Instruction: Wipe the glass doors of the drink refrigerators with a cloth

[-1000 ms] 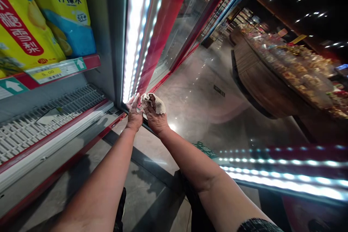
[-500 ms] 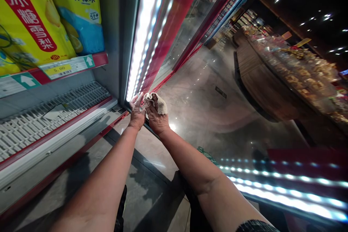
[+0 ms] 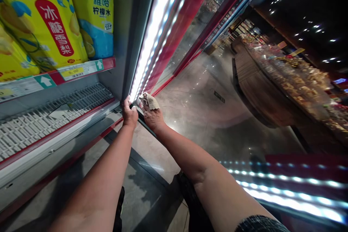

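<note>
Polished grey floor [image 3: 201, 90] spread through the shop, speckled with reflected lights. Down at the foot of a glaring light strip [image 3: 151, 29], the person's right hand [image 3: 152, 117] had a cream cloth [image 3: 149, 102] bunched in its fingers, the fabric folded over the fingertips. From the left hand [image 3: 129, 117], that cloth lay at two o'clock. The left hand's fingers touched the corner below the strip, its thumb set a little apart; whether they were closed round anything, I couldn't tell from where I stood. Between the two hands began a dark edge [image 3: 148, 127], slanting away between four and five o'clock.

Further out, at the hands' nine o'clock, a white wire rack [image 3: 89, 98] bore a flat pale piece [image 3: 60, 111]. Above it, toward ten, yellow packets [image 3: 29, 32] stood on a shelf behind a price rail [image 3: 74, 71], a yellow-and-blue packet [image 3: 99, 40] at the near end. A brown wooden counter [image 3: 261, 87] curved away at three o'clock, heaped with wrapped goods [image 3: 299, 76]. More bright rows of lights [image 3: 293, 192] glared toward four.
</note>
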`<state>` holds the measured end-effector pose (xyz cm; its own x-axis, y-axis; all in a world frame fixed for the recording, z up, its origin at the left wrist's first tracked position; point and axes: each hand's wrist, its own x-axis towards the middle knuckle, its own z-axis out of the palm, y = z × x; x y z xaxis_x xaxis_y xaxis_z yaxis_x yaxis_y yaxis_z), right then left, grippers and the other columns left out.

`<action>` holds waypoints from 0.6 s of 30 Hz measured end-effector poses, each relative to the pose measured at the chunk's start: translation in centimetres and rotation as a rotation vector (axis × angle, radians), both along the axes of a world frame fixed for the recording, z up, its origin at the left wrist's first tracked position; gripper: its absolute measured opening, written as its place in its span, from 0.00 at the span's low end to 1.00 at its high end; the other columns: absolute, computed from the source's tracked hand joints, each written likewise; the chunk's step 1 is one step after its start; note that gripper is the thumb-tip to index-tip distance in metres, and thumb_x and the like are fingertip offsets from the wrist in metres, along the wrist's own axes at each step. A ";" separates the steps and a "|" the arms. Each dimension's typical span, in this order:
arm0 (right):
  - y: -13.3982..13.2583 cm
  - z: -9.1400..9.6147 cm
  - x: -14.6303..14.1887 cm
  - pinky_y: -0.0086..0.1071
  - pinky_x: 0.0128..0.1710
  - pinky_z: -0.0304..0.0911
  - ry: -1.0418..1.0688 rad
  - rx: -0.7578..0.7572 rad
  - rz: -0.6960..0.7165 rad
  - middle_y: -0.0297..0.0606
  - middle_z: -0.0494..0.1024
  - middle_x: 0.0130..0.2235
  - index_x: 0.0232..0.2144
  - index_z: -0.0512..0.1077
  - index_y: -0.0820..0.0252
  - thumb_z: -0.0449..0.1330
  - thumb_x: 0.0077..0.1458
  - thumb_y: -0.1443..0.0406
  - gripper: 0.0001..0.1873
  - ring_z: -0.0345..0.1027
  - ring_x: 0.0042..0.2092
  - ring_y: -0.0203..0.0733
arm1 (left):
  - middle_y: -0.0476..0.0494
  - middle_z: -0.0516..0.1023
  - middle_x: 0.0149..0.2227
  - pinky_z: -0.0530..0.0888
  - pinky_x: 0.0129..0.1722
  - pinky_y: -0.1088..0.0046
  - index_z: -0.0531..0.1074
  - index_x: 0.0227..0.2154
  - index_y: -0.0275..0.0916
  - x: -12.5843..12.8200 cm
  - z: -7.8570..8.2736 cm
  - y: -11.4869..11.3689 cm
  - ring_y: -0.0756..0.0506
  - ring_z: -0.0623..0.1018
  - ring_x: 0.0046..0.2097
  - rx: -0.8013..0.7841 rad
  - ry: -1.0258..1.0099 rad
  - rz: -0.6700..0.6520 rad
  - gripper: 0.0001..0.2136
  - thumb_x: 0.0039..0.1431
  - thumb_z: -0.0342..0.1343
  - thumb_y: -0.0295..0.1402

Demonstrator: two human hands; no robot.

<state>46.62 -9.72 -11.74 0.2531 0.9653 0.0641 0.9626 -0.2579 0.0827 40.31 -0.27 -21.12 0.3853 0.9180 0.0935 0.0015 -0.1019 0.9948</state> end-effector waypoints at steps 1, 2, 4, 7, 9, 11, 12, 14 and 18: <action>0.1 0.0 -0.1 0.47 0.75 0.41 0.006 -0.023 0.001 0.44 0.54 0.72 0.68 0.60 0.70 0.43 0.70 0.71 0.28 0.41 0.75 0.48 | 0.35 0.64 0.63 0.64 0.68 0.61 0.63 0.65 0.40 -0.1 0.5 0.2 0.41 0.69 0.64 0.010 0.013 0.024 0.33 0.54 0.50 0.21; 0.2 0.1 -0.1 0.47 0.75 0.41 0.007 -0.027 -0.002 0.44 0.54 0.72 0.68 0.60 0.70 0.44 0.69 0.71 0.28 0.41 0.75 0.48 | 0.35 0.62 0.64 0.62 0.70 0.62 0.64 0.65 0.40 -0.2 1.0 0.4 0.41 0.66 0.66 0.031 0.023 0.046 0.33 0.53 0.50 0.20; 0.6 0.7 0.1 0.47 0.75 0.41 -0.003 0.022 -0.019 0.44 0.52 0.73 0.70 0.58 0.69 0.45 0.69 0.72 0.29 0.40 0.75 0.47 | 0.36 0.58 0.66 0.59 0.71 0.63 0.66 0.64 0.42 -0.1 2.1 0.6 0.40 0.62 0.69 0.106 0.036 0.058 0.34 0.52 0.51 0.19; 1.4 1.3 0.3 0.50 0.75 0.41 -0.011 0.119 -0.045 0.43 0.50 0.74 0.71 0.55 0.66 0.44 0.69 0.71 0.30 0.39 0.75 0.48 | 0.38 0.53 0.69 0.58 0.72 0.62 0.63 0.66 0.44 0.2 3.1 0.7 0.39 0.59 0.71 0.186 0.046 0.014 0.36 0.52 0.50 0.17; 1.9 0.8 0.4 0.50 0.75 0.42 0.002 0.105 -0.053 0.44 0.51 0.73 0.70 0.56 0.67 0.45 0.70 0.70 0.29 0.42 0.75 0.48 | 0.38 0.53 0.70 0.58 0.72 0.61 0.61 0.67 0.45 0.3 3.4 0.9 0.38 0.59 0.71 0.192 0.058 -0.010 0.37 0.53 0.51 0.18; 2.3 -0.2 0.2 0.46 0.74 0.45 0.024 0.036 -0.055 0.45 0.54 0.73 0.69 0.59 0.68 0.45 0.69 0.71 0.28 0.46 0.74 0.47 | 0.37 0.54 0.69 0.59 0.71 0.60 0.60 0.68 0.45 0.4 3.5 1.1 0.38 0.59 0.70 0.190 0.076 -0.011 0.38 0.53 0.52 0.19; 2.4 -0.7 0.2 0.44 0.74 0.46 0.032 0.005 -0.054 0.45 0.56 0.72 0.68 0.60 0.68 0.46 0.69 0.71 0.28 0.47 0.74 0.45 | 0.37 0.55 0.68 0.59 0.71 0.59 0.60 0.69 0.45 0.4 3.6 1.2 0.38 0.60 0.70 0.190 0.084 -0.009 0.38 0.53 0.52 0.19; 2.7 -1.0 0.1 0.39 0.74 0.48 0.040 -0.028 -0.048 0.44 0.60 0.71 0.67 0.62 0.68 0.47 0.68 0.72 0.27 0.51 0.73 0.43 | 0.35 0.55 0.67 0.59 0.71 0.58 0.60 0.69 0.43 0.3 3.9 1.4 0.37 0.61 0.69 0.191 0.099 -0.016 0.39 0.52 0.52 0.18; 2.9 0.9 0.3 0.41 0.75 0.42 0.012 0.032 -0.035 0.44 0.58 0.72 0.69 0.60 0.67 0.45 0.68 0.72 0.28 0.46 0.74 0.43 | 0.33 0.55 0.67 0.62 0.70 0.59 0.62 0.68 0.42 0.2 5.0 1.9 0.36 0.64 0.68 0.197 0.081 -0.022 0.37 0.52 0.52 0.19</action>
